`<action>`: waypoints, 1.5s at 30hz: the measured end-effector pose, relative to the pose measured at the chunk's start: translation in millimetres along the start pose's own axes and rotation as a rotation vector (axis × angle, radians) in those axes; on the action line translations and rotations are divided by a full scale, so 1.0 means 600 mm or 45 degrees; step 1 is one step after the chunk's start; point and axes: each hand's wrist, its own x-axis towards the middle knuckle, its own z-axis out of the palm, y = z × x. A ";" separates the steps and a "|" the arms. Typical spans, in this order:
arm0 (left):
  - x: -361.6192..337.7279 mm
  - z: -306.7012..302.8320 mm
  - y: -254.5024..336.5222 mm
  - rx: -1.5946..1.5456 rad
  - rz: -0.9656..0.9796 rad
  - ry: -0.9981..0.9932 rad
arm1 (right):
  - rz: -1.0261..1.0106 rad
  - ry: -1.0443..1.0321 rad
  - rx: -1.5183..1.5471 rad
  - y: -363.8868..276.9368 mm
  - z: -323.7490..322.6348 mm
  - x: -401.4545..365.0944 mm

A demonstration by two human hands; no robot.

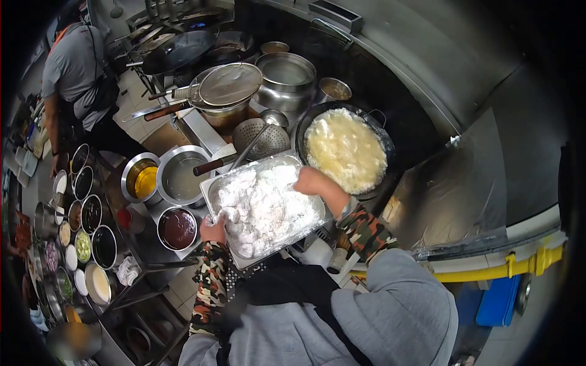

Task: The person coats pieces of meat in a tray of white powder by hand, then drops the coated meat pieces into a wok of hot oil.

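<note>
A rectangular metal pan point(236, 263) of white, flour-coated pieces point(265, 204) is tilted in front of my body, near the wok. My left hand point(213, 230) is closed on the left side of the pan, its fingertips dusted white. Over the pan's right side reaches my right hand point(314, 182), its fingers curled down at the floured pieces; what they hold, if anything, is hidden. Just beyond the pan, a dark wok point(301, 137) holds pale, foaming oil with floury clumps point(346, 149) in it.
A perforated skimmer point(261, 139) and a ladle point(274, 118) lie behind the pan. To the left stand a pot of cloudy liquid point(183, 174), a pot of yellow oil point(145, 180) and a bowl of dark red sauce point(177, 229). A co-worker point(76, 67) stands at far left.
</note>
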 end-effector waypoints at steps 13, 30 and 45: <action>0.002 0.005 -0.005 0.069 -0.029 0.042 | 0.022 0.335 0.108 -0.073 0.097 -0.013; 0.004 0.008 -0.023 -0.249 -0.122 0.016 | -0.306 0.591 -0.036 -0.033 0.080 -0.026; 0.014 0.000 -0.033 0.002 -0.010 -0.056 | -0.011 0.529 1.429 -0.037 0.115 -0.014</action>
